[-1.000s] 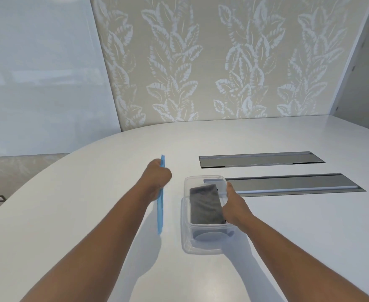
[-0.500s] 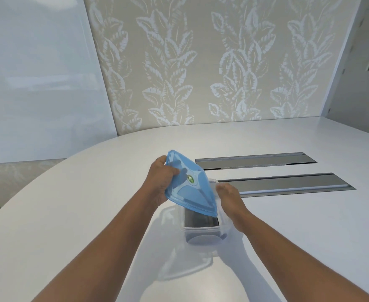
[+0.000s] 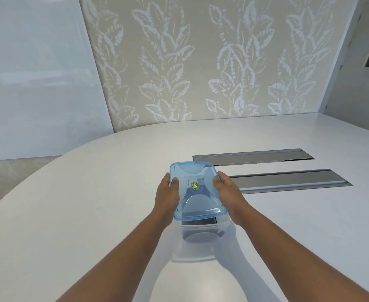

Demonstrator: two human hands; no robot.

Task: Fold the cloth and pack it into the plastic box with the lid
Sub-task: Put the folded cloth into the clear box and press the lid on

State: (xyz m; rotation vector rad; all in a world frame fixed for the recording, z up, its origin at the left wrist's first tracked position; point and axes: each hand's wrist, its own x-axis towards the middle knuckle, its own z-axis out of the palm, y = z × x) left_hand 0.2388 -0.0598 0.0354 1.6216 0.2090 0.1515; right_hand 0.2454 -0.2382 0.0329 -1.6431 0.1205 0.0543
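Note:
A translucent blue lid (image 3: 195, 190) with a green round sticker lies flat over the clear plastic box (image 3: 201, 238) in the middle of the white table. The folded dark grey cloth (image 3: 203, 222) shows through the box's near wall, under the lid's front edge. My left hand (image 3: 168, 192) grips the lid's left edge, thumb on top. On the opposite edge my right hand (image 3: 227, 190) holds it the same way. Most of the cloth is hidden by the lid.
Two long grey metal cable hatches (image 3: 253, 156) (image 3: 288, 180) are set into the white table (image 3: 92, 192) just beyond and to the right of the box. A leaf-patterned wall stands behind the table's curved far edge.
The lid went from upright in my left hand beside the open box, to tilted over it, to lying flat on top. My right hand left the box wall and took the lid's right edge.

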